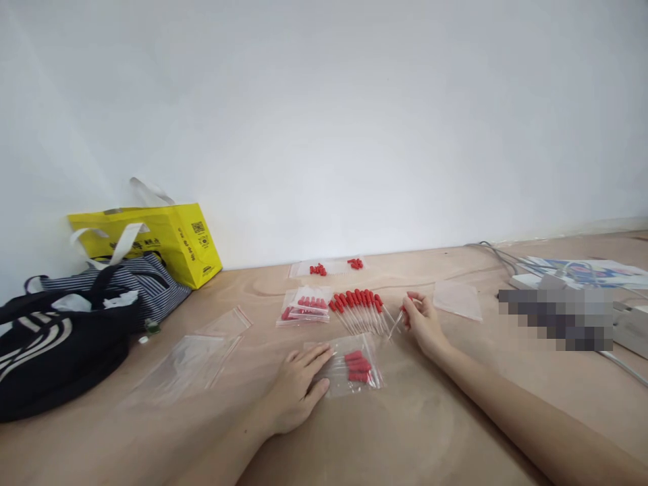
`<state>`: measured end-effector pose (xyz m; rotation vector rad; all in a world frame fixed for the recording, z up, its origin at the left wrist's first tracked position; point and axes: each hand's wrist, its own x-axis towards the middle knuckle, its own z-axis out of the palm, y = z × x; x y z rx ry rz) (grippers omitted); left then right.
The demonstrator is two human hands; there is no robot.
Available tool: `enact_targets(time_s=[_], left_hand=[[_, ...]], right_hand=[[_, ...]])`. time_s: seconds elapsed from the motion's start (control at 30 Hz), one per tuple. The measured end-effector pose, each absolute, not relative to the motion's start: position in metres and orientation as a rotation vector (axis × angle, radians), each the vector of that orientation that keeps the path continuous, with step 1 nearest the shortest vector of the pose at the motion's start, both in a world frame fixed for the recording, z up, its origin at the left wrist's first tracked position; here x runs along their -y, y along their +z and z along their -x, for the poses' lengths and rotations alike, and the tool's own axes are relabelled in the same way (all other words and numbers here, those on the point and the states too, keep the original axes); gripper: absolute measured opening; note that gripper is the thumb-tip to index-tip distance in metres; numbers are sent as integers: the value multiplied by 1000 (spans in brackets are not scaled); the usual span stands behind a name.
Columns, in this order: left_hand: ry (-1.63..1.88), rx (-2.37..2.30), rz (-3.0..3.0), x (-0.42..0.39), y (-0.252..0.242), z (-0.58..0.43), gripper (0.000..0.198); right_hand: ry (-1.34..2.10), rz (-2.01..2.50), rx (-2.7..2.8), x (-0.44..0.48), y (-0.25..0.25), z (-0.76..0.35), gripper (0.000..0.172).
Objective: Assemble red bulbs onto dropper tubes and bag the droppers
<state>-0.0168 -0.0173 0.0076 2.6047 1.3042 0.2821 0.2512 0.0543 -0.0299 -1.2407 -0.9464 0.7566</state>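
My left hand (304,385) lies flat with fingers stretched, its fingertips on the left edge of a clear zip bag (331,381). Inside that bag are several red rubber bulbs (357,365). Pinched between thumb and fingers of my right hand (421,322) is a thin clear dropper with a red bulb, tilted, its tip pointing down and left. Just left of it, a row of red-bulbed droppers (360,307) fans out on the table, bulbs to the back. Filled zip bags (304,309) with red bulbs showing are stacked left of the row.
Empty-looking zip bags (195,358) lie on the left, and a flat clear bag (458,300) on the right. Another bag with red bulbs (334,268) lies by the wall. A yellow bag (187,239) and black bag (65,351) stand left; cables (499,255) and papers (592,271) sit right.
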Motion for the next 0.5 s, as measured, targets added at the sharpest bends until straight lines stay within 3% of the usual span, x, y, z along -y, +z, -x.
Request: enact_targets(time_s=[0.5], left_hand=[[293, -1407, -2606, 17, 0, 16, 43]], right_hand=[[941, 1031, 921, -8, -35, -228, 39]])
